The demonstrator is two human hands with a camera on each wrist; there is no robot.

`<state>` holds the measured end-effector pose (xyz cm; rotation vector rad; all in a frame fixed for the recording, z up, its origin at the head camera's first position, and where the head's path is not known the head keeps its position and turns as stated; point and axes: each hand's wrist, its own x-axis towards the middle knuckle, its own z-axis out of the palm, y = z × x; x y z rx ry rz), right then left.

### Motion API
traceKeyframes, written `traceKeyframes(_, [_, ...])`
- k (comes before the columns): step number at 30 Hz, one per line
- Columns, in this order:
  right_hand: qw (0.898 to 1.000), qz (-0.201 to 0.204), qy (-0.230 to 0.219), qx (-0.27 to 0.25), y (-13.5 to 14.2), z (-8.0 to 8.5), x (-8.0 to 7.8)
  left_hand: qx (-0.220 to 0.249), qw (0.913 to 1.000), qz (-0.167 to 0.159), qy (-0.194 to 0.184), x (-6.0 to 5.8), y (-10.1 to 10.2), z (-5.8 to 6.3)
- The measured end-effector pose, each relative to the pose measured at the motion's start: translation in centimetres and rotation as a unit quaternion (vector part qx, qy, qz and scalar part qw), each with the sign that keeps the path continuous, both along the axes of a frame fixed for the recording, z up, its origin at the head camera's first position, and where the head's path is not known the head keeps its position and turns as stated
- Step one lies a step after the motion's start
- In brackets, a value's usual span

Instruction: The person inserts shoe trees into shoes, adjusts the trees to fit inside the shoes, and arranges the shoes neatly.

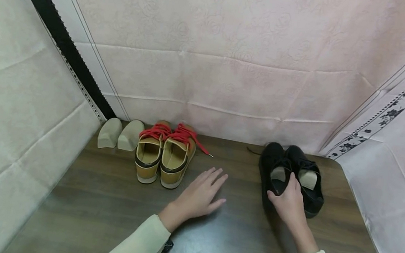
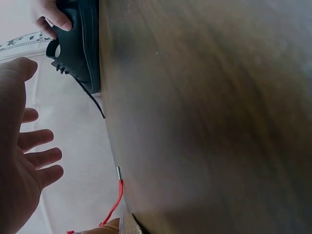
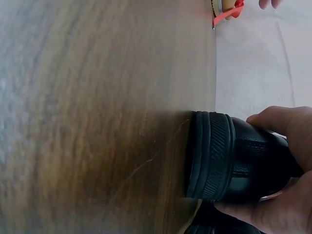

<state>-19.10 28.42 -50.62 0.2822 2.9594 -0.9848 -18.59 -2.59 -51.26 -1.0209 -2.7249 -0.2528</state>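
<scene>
On the right of the head view stands a pair of black lace-up shoes, the left shoe (image 1: 266, 168) beside the right shoe (image 1: 314, 201), toes to the wall. A pale insert (image 1: 308, 179) shows inside the right shoe, another pale insert (image 1: 278, 174) inside the left one. My right hand (image 1: 289, 202) grips the left black shoe at its heel, thumb on one side and fingers on the other; the heel (image 3: 243, 165) shows close in the right wrist view. My left hand (image 1: 198, 195) hovers over the floor with fingers spread, holding nothing, near the tan shoes (image 1: 171, 177).
The tan pair has red laces (image 1: 182, 134), one lace trailing right onto the floor. Left of it stand two pale shoe inserts (image 1: 109, 133). Cloth-covered walls (image 1: 230, 83) enclose the dark wooden floor (image 1: 102, 198) at the back and both sides.
</scene>
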Motion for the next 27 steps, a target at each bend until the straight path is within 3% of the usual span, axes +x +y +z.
traceKeyframes(9, [1.000, -0.009, -0.001, 0.002, 0.0, 0.0, -0.3, -0.032, 0.9994, 0.004, -0.011, -0.3, 0.5, -0.5])
traceKeyframes(21, [1.000, 0.013, -0.002, 0.028, 0.8, 0.0, -0.2, -0.017, 0.9996, 0.018, -0.016, -0.7, -0.1, -0.4])
traceKeyframes(27, [0.997, 0.018, 0.046, 0.062, 0.5, 0.7, 0.5, -0.007, 0.9995, 0.028, -0.013, -0.8, -0.8, -0.1])
